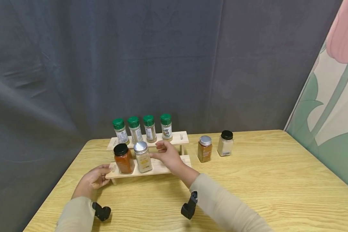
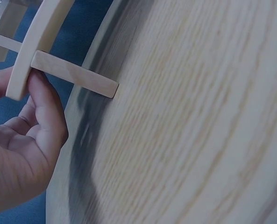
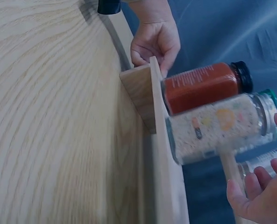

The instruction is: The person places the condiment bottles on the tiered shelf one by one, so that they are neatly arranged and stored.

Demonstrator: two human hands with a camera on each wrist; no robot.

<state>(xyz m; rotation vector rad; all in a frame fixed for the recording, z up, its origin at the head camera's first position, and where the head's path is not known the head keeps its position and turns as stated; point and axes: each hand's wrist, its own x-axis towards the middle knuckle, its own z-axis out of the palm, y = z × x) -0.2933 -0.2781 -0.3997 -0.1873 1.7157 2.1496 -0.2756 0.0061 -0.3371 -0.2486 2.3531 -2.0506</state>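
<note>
A two-tier wooden spice rack (image 1: pixel 159 167) stands on the table. My left hand (image 1: pixel 96 177) pinches the left end of its lower shelf, thumb above and fingers beneath, as the left wrist view shows of the hand (image 2: pixel 31 140). On that shelf stand a black-lidded jar of red-orange spice (image 1: pixel 124 161) and, just right of it, a silver-lidded jar of pale granules (image 1: pixel 144 159). Beside the silver-lidded jar is my right hand (image 1: pixel 171 158), its fingers loosely bent and not closed round it. In the right wrist view this hand (image 3: pixel 269 191) has its fingertips near the jar's lid end.
Several green-capped spice bottles (image 1: pixel 149 130) line the upper shelf. To the right of the rack, a silver-lidded jar of orange-brown spice (image 1: pixel 204 151) and a black-lidded jar of white powder (image 1: pixel 225 145) stand on the wooden table (image 1: pixel 264 180). A dark curtain (image 1: pixel 162 64) hangs behind.
</note>
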